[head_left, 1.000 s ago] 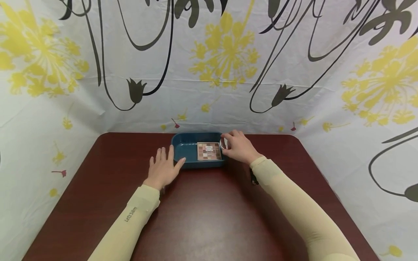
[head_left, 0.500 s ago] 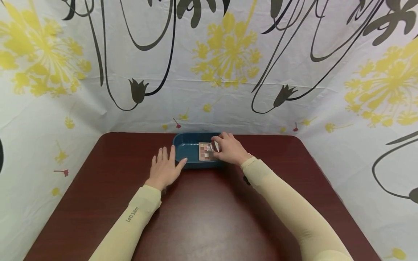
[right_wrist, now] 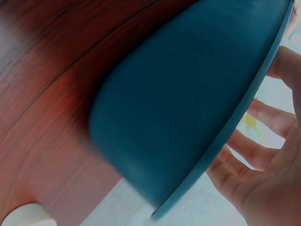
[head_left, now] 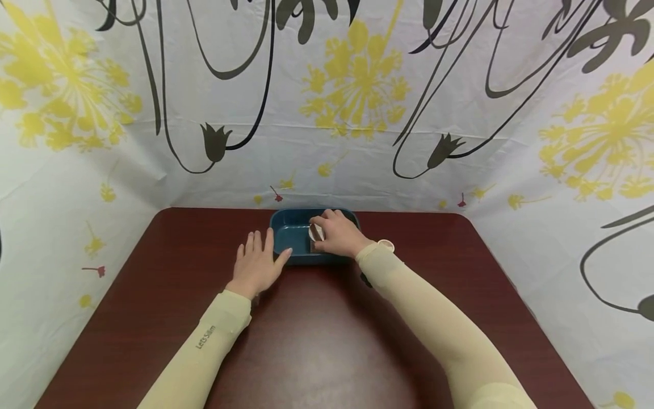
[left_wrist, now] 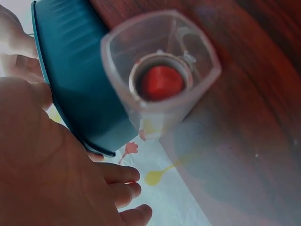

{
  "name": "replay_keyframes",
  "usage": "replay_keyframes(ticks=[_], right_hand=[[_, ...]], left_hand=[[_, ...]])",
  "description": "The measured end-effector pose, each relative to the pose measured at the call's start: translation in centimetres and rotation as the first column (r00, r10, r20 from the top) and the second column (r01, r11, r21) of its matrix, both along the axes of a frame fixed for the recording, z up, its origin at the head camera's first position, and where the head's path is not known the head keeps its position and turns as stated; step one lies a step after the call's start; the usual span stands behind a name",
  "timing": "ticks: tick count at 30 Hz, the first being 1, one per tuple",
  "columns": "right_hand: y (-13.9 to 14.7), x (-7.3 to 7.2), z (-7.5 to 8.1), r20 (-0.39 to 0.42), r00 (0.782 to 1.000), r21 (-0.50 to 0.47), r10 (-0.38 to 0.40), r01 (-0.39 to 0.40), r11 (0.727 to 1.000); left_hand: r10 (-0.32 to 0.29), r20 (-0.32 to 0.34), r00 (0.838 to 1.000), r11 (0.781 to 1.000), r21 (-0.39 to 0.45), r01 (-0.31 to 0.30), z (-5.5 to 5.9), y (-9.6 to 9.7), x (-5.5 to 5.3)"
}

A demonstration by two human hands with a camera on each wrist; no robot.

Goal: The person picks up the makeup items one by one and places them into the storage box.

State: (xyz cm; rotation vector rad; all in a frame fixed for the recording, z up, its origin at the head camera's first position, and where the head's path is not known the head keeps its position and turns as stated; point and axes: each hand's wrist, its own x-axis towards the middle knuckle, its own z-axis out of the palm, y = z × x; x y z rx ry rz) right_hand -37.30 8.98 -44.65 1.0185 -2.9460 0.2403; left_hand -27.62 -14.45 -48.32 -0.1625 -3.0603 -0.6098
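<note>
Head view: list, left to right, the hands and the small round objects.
Bare left hand → small round object with a pale rim → bare right hand → white round-topped object.

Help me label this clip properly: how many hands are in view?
2. The left hand is spread at the left end of the blue tray; the right hand is over the tray, holding a round object. The wrist views repeat these two.
</note>
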Motion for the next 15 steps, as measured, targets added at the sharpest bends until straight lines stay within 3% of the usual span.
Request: replay_keyframes(ticks=[15], right_hand=[[-4.1, -0.7, -0.4, 0.041, 0.998, 0.009, 0.052, -0.053, 0.999]], left_hand=[[-0.005, 0.000, 1.000, 1.000, -0.013, 0.005, 0.1, -0.1, 0.1]])
